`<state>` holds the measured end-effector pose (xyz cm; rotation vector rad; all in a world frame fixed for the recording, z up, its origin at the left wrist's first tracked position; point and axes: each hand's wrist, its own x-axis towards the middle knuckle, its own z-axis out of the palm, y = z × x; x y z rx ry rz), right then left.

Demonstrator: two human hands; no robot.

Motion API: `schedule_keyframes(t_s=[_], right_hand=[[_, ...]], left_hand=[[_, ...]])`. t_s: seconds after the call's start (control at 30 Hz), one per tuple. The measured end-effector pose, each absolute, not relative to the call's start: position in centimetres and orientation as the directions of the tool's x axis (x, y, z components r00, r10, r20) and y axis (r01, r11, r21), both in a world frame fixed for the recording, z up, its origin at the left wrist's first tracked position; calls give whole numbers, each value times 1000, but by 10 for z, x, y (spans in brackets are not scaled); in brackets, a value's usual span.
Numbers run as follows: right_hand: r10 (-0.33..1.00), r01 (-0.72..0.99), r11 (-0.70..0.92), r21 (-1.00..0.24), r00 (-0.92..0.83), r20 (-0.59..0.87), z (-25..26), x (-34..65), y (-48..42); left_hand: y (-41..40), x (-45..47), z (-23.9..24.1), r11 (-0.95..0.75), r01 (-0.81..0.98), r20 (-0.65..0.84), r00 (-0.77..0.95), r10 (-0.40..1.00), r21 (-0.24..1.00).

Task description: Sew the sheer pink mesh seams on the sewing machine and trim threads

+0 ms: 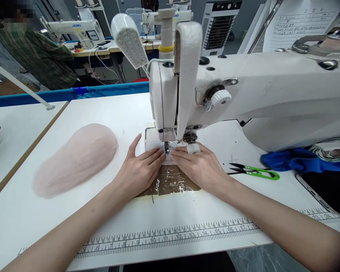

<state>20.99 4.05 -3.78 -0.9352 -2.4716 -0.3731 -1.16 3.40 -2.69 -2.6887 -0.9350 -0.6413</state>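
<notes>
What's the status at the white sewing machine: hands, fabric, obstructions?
Left hand, right hand flat, open, flanking metal presser foot. Thin translucent fabric piece pinned under both hands. Green-handled snips, pale pink mesh pile lie apart.

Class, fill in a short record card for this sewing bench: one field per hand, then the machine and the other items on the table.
Left hand: flat, pressing thin pale fabric left of the presser foot
Right hand: flat, pressing it from the right
Machine: white sewing machine
Table left: pink fabric pile
Table right: green snips, blue cloth
</notes>
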Motion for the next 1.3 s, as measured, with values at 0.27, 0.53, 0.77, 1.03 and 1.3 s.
schedule_keyframes(t_s=[0.27,0.53,0.77,1.03,1.3], right_hand=[[582,698,711,88,-654,483,-34,208,41],[619,710,695,112,-670,409,-31,208,40],[611,714,693,95,-653,448,-32,208,42],[596,702,704,112,-668,446,-34,210,43],[579,692,722,0,-604,548,-28,210,37]], left_hand=[[38,-11,-29,-762,643,481,692,538,-73],[40,-12,-30,-754,653,477,686,549,-70],[40,-11,-28,-748,658,467,691,552,-89],[37,-11,-30,-705,695,437,683,586,-142],[12,-1,-5,-710,668,548,689,474,-224]])
